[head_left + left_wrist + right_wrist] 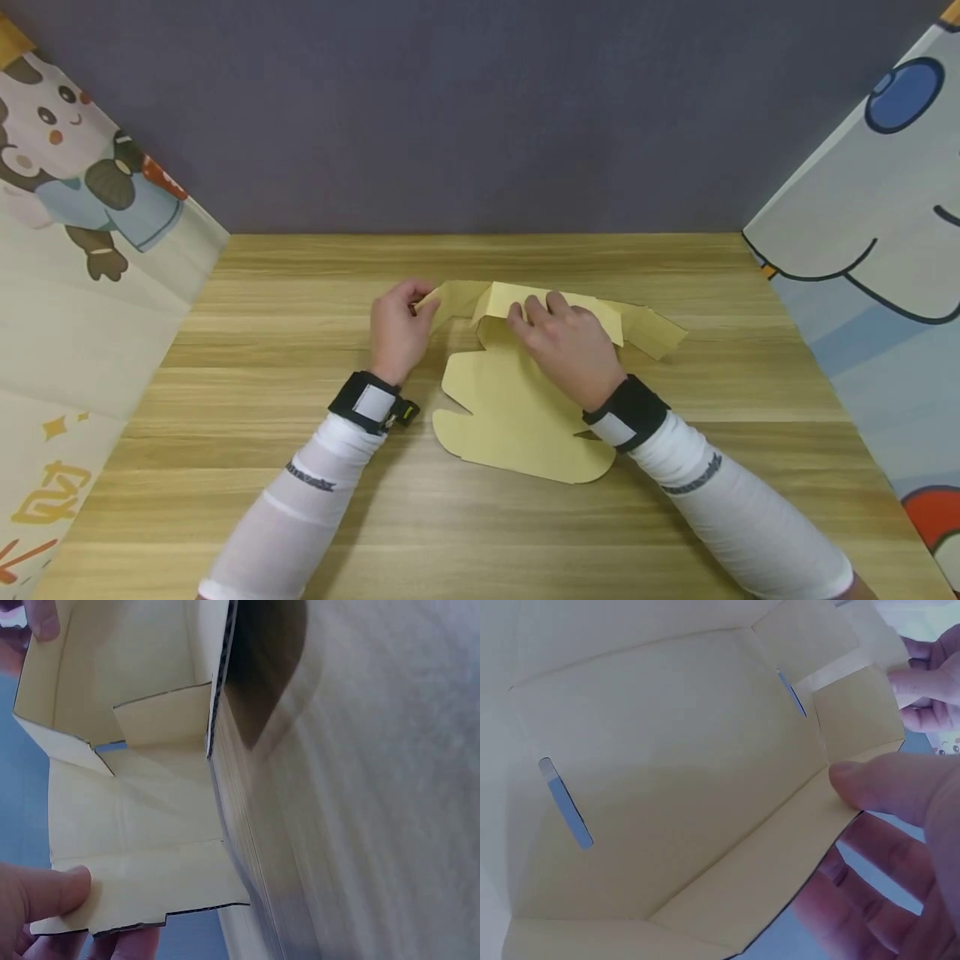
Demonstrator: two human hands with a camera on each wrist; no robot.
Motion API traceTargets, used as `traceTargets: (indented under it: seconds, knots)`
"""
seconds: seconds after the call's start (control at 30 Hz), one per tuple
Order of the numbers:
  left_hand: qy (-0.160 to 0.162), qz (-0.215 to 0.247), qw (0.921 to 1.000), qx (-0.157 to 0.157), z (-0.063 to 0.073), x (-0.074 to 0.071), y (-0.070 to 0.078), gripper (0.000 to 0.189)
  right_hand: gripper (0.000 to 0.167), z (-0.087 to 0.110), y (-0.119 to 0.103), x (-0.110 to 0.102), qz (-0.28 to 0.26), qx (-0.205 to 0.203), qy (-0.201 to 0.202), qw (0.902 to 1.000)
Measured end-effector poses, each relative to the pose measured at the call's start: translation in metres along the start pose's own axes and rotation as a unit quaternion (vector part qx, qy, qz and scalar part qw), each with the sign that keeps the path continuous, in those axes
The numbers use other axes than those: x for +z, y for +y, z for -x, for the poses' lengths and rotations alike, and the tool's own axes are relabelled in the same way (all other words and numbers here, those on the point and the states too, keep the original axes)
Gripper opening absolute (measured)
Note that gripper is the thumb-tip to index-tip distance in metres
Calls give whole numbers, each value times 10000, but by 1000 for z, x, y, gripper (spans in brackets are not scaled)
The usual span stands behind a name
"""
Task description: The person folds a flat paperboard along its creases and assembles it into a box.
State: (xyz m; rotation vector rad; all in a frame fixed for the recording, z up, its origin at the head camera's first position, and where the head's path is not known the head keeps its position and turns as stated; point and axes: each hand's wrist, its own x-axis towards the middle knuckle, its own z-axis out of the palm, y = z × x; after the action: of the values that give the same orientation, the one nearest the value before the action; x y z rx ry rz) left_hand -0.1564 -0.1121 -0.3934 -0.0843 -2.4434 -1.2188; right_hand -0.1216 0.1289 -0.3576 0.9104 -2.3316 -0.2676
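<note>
The cardboard (495,392) lies on the tabletop (285,333), wood on every side, the table's near edge cut off; the left hand (397,329) pinches its left flap (463,297); the right hand (570,346) grips the folded band (504,297), hiding part of the flat panel (517,417). The rounded end (525,467) points nearward; the band's long axis runs left to right.

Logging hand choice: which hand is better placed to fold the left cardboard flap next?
Probably left: the left hand pinches the left cardboard flap near its outer end, while the right hand holds the folded middle panel.
</note>
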Motion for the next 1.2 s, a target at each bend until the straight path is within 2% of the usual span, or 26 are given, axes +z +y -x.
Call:
traceTargets:
  seconds: [0.27,0.47,0.6,0.7,0.83,1.0,1.2]
  knots:
    - [6,-172,9998,81,13,2,14,9,34,-5,5,3,32,129,-3,9999]
    - [-183,-285,9994,98,21,7,24,10,28,-7,12,3,-173,222,-24,9996]
    - [-238,-338,9991,67,23,9,27,12,27,-6,22,-1,-653,331,-413,9965]
    - [-172,-372,9990,151,19,9,28,12,38,-3,32,-7,-1104,556,-878,9884]
    - [-148,-420,9986,289,11,6,31,11,51,0,41,-12,-1332,682,-1402,9788]
    - [-482,-310,9983,131,7,6,39,11,57,-1,41,-16,-1339,670,-1778,9726]
    - [-873,-57,9961,-117,9,9,48,11,58,-3,38,-19,-1337,737,-1878,9703]
